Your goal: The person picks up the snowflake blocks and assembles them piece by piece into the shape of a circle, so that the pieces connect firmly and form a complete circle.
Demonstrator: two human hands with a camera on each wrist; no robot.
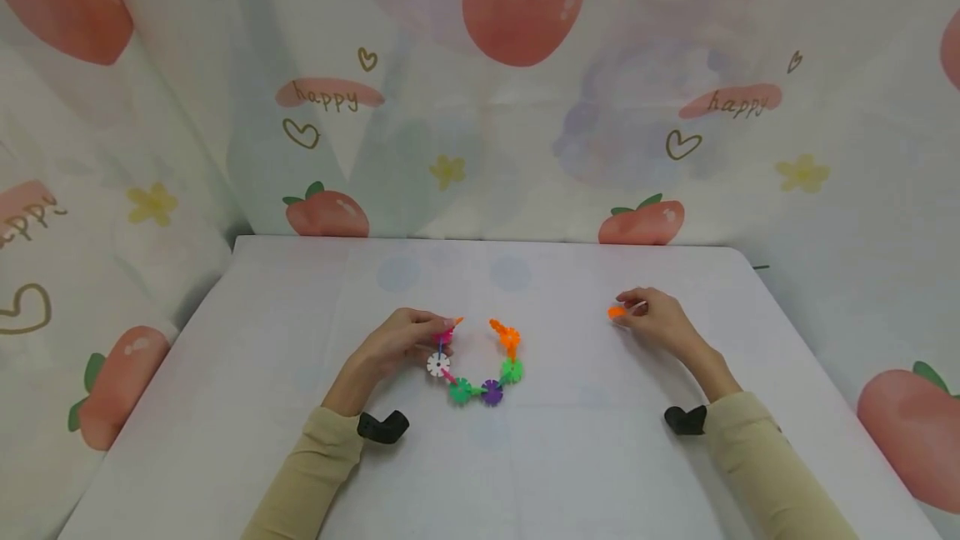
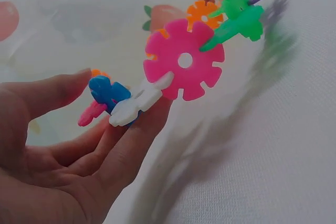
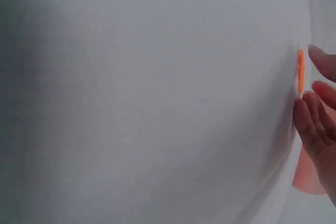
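Note:
A chain of slotted plastic snowflake discs (image 1: 491, 392) curves in an open ring over the white table, with pink, white, blue, green, purple and orange pieces. My left hand (image 1: 405, 343) grips its left end. In the left wrist view, the thumb is at the blue disc (image 2: 107, 92) and fingers lie under the white disc (image 2: 137, 106); a large pink disc (image 2: 185, 38) stands beyond. At the right, my right hand (image 1: 658, 322) is at a single orange disc (image 1: 617, 312). The right wrist view shows that disc edge-on, just beyond the slightly parted thumb and fingers.
The white table (image 1: 570, 473) has its far edge against a printed cloth backdrop (image 1: 510, 148). Cloth also hangs at the left and right sides. Black wrist devices (image 1: 384, 427) sit at both sleeve cuffs.

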